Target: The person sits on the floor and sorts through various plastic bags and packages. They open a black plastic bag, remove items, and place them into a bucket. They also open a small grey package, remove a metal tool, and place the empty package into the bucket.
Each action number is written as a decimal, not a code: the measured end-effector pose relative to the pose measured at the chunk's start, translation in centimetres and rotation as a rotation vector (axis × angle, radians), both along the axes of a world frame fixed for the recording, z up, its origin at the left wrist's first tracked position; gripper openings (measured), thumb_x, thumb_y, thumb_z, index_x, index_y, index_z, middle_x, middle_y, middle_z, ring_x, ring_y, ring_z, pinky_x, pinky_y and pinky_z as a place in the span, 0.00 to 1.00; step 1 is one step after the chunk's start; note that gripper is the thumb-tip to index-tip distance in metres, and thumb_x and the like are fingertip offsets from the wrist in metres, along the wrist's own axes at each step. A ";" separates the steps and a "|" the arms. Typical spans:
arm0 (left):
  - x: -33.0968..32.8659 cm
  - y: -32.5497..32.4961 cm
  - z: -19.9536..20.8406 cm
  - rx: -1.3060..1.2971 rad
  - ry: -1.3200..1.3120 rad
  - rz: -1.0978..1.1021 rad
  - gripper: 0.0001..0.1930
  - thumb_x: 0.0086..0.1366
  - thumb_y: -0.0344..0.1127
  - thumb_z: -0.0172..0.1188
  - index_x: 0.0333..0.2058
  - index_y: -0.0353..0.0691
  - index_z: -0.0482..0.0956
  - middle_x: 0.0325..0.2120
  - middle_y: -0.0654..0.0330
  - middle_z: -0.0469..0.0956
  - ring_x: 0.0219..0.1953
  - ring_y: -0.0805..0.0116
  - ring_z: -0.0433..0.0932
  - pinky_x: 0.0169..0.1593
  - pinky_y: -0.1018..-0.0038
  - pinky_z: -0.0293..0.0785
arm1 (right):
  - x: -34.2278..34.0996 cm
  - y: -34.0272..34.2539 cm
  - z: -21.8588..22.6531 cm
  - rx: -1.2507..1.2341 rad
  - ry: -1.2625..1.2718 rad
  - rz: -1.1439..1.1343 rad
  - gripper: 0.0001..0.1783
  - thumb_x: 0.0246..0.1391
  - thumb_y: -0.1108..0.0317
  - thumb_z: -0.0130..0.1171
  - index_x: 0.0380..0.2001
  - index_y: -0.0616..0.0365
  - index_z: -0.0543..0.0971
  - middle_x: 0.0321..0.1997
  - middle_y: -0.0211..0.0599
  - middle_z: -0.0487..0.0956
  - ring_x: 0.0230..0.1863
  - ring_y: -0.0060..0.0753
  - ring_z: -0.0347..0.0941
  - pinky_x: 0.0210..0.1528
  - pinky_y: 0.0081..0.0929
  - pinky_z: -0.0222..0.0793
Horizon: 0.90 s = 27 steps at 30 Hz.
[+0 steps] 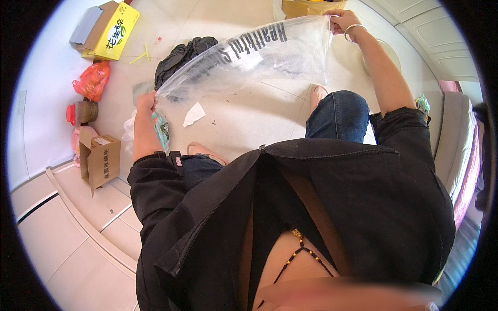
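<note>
A large clear plastic bag (249, 65) with dark printing stretches between my two hands above the floor. At its far right corner, my right hand (342, 22) pinches the edge, with a bangle on the wrist. My left hand (146, 101) is closed on the lower left end of the bag, its fingers partly hidden. Behind the bag's left part lies a crumpled black plastic bag (184, 57) on the floor. A torn white piece of paper (194, 114) rests below the clear bag, between my feet.
Along the left wall stand a yellow carton (115, 33), an orange plastic bag (93, 81), a brown woven pot (87, 112) and an open cardboard box (105, 160). Another cardboard box (306, 8) is at the far edge. A padded seat (451, 135) runs along the right.
</note>
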<state>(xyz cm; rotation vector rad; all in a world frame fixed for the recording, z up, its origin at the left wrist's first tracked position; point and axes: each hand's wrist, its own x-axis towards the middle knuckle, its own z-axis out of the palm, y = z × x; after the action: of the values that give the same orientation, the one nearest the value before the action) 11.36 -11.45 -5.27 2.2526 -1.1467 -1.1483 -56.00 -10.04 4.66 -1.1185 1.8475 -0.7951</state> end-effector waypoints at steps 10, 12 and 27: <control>3.4 0.6 -1.8 -0.046 -0.791 -0.420 0.22 0.51 0.46 0.61 0.30 0.27 0.79 0.21 0.46 0.78 0.19 0.57 0.77 0.29 0.62 0.73 | 1.9 0.4 -0.2 0.047 0.139 0.230 0.12 0.45 0.82 0.43 0.22 0.58 0.77 0.24 0.31 0.76 0.24 0.24 0.72 0.31 0.21 0.72; 3.3 1.3 -1.6 0.043 -0.806 -0.441 0.21 0.51 0.46 0.60 0.30 0.29 0.80 0.21 0.49 0.79 0.22 0.59 0.79 0.33 0.63 0.74 | 3.0 0.9 -0.7 0.046 0.230 0.315 0.13 0.46 0.82 0.45 0.25 0.61 0.80 0.22 0.36 0.77 0.23 0.27 0.75 0.28 0.24 0.73; -4.2 -0.9 -5.6 0.369 -0.813 -0.764 0.17 0.53 0.42 0.56 0.38 0.38 0.80 0.41 0.49 0.78 0.45 0.56 0.77 0.48 0.62 0.72 | 13.0 3.1 -11.4 0.325 0.838 1.177 0.29 0.48 0.76 0.52 0.57 0.46 0.69 0.54 0.50 0.71 0.55 0.48 0.67 0.57 0.36 0.63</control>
<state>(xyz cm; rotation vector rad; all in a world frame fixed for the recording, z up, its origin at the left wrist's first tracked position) 7.12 -12.39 -10.82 2.7497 -2.4333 -0.6572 -43.04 -6.91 -6.78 -2.1190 1.3726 0.7153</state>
